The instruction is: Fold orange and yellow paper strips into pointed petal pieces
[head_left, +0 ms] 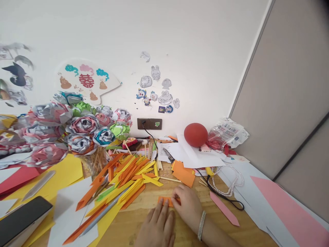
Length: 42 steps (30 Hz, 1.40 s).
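Note:
A small folded orange paper strip (170, 201) lies on the wooden table in front of me. My left hand (157, 223) rests with its fingers stretched out, the tips pressing on the strip. At the strip's right end, my right hand (189, 204) has thumb and forefinger curled together on the paper; a beaded bracelet (202, 225) circles that wrist. Just beyond sits a stack of orange paper pieces (183, 173). Folded orange and yellow paper strips (133, 175) are heaped to the left. A pink folded strip (224, 209) lies right of my right hand.
Paper flowers (83, 125) crowd the back left. A black phone-like object (24, 219) lies at the lower left. Scissors (169, 155), a red balloon (195, 134), a pearl string (238, 181) and a black cable (218, 193) are around the back and right.

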Motion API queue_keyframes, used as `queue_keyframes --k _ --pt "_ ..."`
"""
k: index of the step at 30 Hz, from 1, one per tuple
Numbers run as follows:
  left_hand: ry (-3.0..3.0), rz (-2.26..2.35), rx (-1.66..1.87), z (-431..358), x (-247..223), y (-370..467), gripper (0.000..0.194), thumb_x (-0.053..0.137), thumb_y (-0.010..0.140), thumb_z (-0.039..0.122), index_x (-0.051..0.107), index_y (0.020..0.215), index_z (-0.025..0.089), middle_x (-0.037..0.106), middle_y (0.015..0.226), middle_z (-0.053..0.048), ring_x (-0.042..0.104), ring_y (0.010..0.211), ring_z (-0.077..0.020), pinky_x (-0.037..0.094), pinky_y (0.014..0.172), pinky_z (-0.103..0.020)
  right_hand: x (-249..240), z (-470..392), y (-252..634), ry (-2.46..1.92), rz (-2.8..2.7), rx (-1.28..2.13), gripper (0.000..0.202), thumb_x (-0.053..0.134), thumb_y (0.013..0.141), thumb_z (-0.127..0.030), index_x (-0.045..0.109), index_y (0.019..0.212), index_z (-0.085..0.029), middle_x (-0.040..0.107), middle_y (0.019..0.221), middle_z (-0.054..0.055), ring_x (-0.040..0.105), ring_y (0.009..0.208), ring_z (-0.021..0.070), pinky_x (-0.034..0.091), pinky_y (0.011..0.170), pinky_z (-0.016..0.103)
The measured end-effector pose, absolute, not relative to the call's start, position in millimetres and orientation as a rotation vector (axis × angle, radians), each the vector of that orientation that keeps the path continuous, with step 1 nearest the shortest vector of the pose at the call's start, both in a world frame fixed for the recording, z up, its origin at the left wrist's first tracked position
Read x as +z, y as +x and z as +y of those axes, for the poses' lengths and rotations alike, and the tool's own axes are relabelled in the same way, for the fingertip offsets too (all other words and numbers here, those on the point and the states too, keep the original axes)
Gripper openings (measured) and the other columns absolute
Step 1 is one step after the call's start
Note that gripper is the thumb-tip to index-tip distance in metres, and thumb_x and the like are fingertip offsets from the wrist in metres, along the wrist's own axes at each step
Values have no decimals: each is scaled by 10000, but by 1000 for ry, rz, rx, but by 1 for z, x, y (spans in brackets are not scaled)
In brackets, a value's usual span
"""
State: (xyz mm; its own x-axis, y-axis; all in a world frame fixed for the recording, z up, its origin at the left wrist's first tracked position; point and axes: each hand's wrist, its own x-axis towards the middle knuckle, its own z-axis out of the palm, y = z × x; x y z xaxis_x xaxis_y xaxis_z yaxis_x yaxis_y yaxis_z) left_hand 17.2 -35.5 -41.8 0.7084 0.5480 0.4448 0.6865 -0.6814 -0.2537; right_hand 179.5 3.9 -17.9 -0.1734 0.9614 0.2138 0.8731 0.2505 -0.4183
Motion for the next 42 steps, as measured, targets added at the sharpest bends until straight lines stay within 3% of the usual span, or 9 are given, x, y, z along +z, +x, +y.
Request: queue_keyframes --k 22,29,36,39,42 --pt "-2491 -915 -375 -33 -47 19 400 418 908 420 567 1153 142 638 1159 -138 595 1067 -296 486 807 -347 -18 0 179 -1654 -2063 324 125 530 753 -86 571 684 -182 596 777 13 541 759 166 338 651 253" --pt "-2672 -1025 -334 -34 -43 19 456 427 905 414 492 1244 115 584 1225 -179 542 1134 -328 479 866 -403 -21 -1 184 -1608 -2076 365 44 581 744 -160 546 739 -187 569 853 30 520 846 196 359 733 282" --pt "-2787 -1042 -268 -28 -41 11 445 498 873 441 521 1222 166 543 1270 -174 524 1160 -316 483 896 -388 -11 5 220 -1686 -2220 469 183 662 687 -246 521 792 -194 545 911 28 497 901 223 360 766 320" --pt "-2930 -1107 -153 -27 -19 5 450 557 829 385 526 1220 163 531 1287 -155 514 1173 -297 471 925 -380 -10 5 227 -1654 -2275 459 184 647 721 -286 516 817 -200 537 928 27 490 922 227 359 769 325" --pt "-2968 -1269 -133 -28 2 0 401 547 798 225 536 1199 209 565 1275 -79 532 1166 -227 461 942 -343 -9 3 225 -1640 -2297 442 153 632 736 -250 515 822 -201 539 947 29 485 938 223 357 781 322"
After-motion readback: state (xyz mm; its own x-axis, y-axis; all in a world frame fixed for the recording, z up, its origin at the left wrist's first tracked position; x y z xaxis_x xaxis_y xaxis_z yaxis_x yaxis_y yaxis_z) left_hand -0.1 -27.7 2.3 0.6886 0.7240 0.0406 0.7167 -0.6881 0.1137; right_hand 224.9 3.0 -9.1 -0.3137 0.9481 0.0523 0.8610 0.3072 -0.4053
